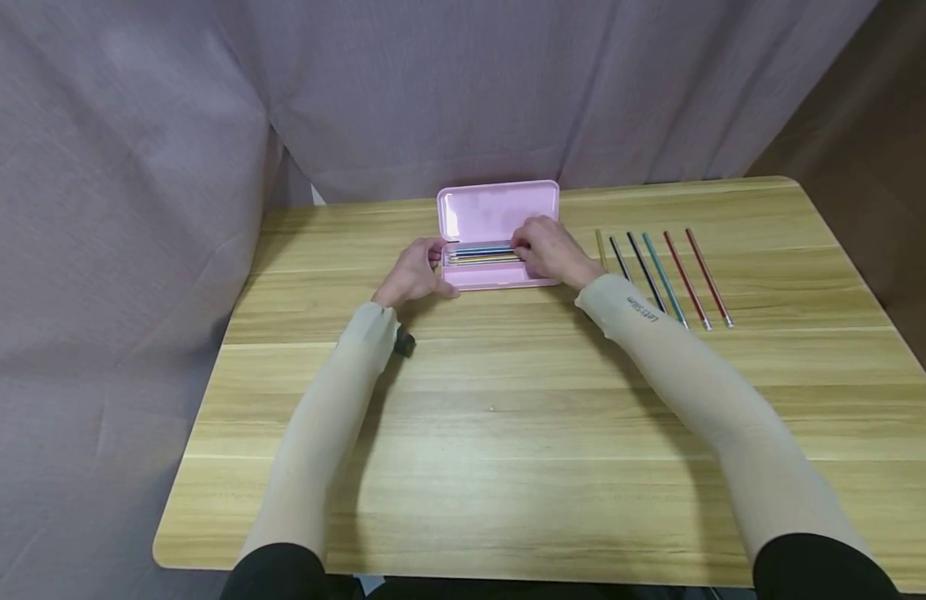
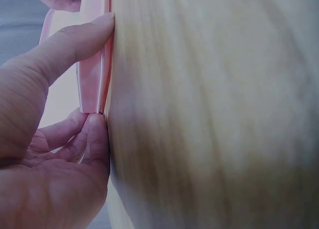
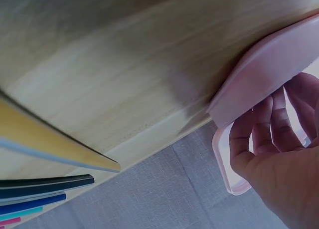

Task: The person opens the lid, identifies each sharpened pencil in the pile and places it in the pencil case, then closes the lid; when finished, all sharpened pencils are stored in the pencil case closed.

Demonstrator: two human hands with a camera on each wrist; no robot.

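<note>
An open pink pencil case stands at the table's far middle with its lid upright. Several pencils lie in its tray. My left hand grips the case's left end; in the left wrist view the thumb presses on the pink front wall and the fingers curl round the corner. My right hand lies over the tray's right end, covering the pencils' tips. In the right wrist view its fingers curl inside the case; no pencil shows between them.
Several coloured pencils lie in a row on the wooden table to the right of the case, their ends showing in the right wrist view. A mauve curtain hangs behind and to the left.
</note>
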